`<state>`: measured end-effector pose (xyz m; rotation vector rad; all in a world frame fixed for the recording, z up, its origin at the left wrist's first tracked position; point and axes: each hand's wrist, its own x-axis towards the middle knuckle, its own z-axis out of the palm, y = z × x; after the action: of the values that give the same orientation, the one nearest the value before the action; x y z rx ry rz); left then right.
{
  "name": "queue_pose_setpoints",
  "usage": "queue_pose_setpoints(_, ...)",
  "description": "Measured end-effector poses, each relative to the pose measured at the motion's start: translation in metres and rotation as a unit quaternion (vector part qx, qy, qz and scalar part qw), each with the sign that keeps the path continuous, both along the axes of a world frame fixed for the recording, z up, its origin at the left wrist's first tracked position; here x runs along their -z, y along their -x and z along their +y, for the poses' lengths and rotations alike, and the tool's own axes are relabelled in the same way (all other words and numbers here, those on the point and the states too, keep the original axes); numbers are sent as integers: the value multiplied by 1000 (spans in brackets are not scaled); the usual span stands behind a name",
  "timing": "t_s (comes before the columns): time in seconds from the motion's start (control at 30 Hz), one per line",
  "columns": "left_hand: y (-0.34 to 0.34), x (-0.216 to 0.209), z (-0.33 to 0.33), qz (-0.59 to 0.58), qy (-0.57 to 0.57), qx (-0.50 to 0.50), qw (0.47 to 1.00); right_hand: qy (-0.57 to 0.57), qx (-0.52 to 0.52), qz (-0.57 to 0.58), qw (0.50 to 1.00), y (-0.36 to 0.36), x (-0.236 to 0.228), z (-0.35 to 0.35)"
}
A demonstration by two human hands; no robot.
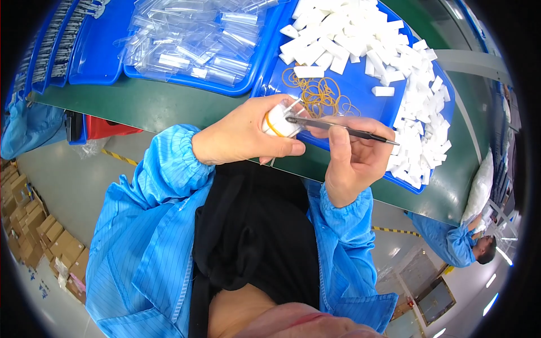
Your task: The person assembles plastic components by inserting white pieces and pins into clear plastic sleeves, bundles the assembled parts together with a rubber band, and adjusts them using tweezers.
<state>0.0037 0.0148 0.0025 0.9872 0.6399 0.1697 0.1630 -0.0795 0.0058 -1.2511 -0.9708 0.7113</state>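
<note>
My left hand (236,130) is closed round a small white roll (277,121) with an orange rubber band (269,125) about it. Thin clear or white pieces stick out of the roll's upper end. Between thumb and fingers, my right hand (355,155) grips a slim dark pen-like tool (344,130). Its left end touches or nearly touches the roll's top, while the pointed end faces right. Just beyond my hands, loose rubber bands (321,96) lie in a blue tray (360,79).
White foam-like blocks (417,107) heap up in blue trays at the back and right. Clear plastic sleeves (197,39) fill another tray at the back left. Racks of small dark parts (59,34) stand far left on the green table (186,104). At right is another person (451,242).
</note>
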Motion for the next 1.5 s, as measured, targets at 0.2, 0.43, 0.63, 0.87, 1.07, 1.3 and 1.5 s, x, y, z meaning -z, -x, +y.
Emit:
queue_pose_setpoints(0.2,4,1,-1,12,-4,27,1000,94,-66,166,979,-23,-4,12)
queue_pose_setpoints(0.43,2,0,-1,25,-33,32,999,150,-118,206,960,-26,-6,19)
queue_pose_setpoints(0.63,0,-1,-2,17,-11,-3,1000,136,-78,151,976,-15,-4,13)
queue_pose_setpoints(0.87,1,-1,-3,23,-22,19,999,101,-39,114,988,-34,-7,16)
queue_pose_setpoints(1.07,1,-1,-4,26,-27,41,998,158,-134,146,967,-39,-15,24)
queue_pose_setpoints(1.3,2,-6,-2,32,-36,58,997,203,-240,168,935,-51,-13,33)
queue_pose_setpoints(1.5,8,5,0,-15,117,58,991,109,-218,48,969,-48,-23,33)
